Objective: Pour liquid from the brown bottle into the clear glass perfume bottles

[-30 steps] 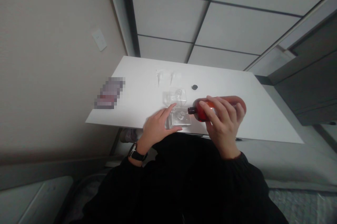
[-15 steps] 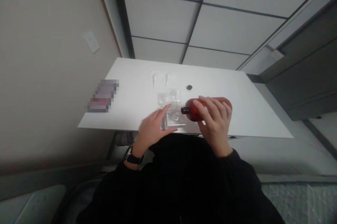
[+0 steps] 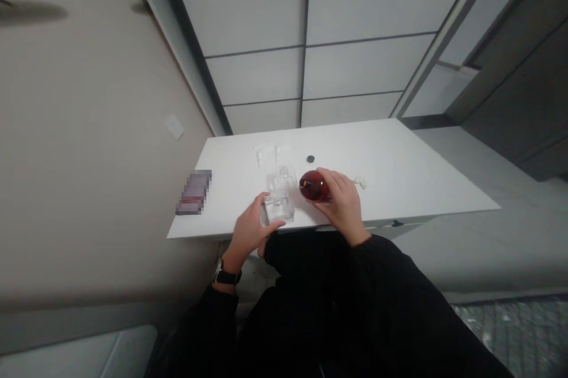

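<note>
Fingers and thumb of my left hand [image 3: 249, 229] wrap the left side of a clear square bottle [image 3: 280, 210] near the table's front edge. My right hand [image 3: 345, 206] grips a reddish-brown bottle [image 3: 316, 187] just to the right of it. That bottle's uncapped dark neck faces up and toward the left; its lower body is hidden by the hand. Right behind the gripped clear bottle stands a second clear bottle [image 3: 284, 174]. A small black cap [image 3: 310, 159] lies on the table beyond the reddish-brown bottle.
Two whitish nozzle-like pieces [image 3: 258, 157] lie at the back of the white table [image 3: 399, 177]. A pixelated flat item [image 3: 194, 193] is at the left end. Behind my right hand sits a small pale crumpled thing [image 3: 360, 182]. A panelled partition [image 3: 257, 76] rises behind.
The reddish-brown bottle has swung from nearly lying, neck over the clear bottle, to more upright and away from it. My left hand keeps its hold. The head view has shifted.
</note>
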Tool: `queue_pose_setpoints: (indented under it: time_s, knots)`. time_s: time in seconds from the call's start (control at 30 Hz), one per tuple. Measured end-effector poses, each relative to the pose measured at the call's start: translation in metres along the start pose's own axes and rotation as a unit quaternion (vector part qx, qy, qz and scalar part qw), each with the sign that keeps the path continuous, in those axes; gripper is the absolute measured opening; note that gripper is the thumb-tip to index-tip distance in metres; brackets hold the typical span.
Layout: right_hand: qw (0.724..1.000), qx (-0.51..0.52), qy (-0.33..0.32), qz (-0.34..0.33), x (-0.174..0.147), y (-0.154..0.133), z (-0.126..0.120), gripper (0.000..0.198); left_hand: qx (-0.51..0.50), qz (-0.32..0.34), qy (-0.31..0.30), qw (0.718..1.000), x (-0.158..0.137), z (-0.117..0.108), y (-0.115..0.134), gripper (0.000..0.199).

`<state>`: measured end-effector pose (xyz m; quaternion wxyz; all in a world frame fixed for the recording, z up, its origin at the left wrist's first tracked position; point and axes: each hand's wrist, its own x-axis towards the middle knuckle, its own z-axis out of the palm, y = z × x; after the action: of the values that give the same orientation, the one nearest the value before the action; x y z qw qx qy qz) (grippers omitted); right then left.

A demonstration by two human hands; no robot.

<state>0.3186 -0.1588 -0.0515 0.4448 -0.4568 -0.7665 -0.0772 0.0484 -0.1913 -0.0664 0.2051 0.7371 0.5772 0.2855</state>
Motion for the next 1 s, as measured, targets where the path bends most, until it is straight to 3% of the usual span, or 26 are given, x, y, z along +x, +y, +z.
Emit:
queue_pose_setpoints:
  time_s: [0.2,0.33,0.47,0.67,1.0]
  knots:
    - [0.997,0.046,0.023,0.051,-0.002,0.004,0.001,0.064,0.073,0.011,0.025,0.997,0.000,-0.036,-0.016,0.066]
    - [0.996,0.062,0.023,0.067,-0.004,0.006,0.002,0.066,0.124,0.011,0.015,0.992,0.011,-0.052,-0.030,0.075]
    - [0.994,0.069,0.017,0.082,-0.005,0.009,0.004,0.066,0.138,-0.005,0.009,0.990,0.030,-0.056,-0.035,0.086]
    - [0.994,0.068,0.007,0.085,-0.003,0.012,0.006,0.069,0.124,-0.007,-0.009,0.992,0.060,-0.053,-0.033,0.088]
    - [0.993,0.065,0.029,0.096,0.001,0.013,0.007,0.065,0.097,0.072,-0.048,0.991,0.088,-0.060,-0.030,0.088]
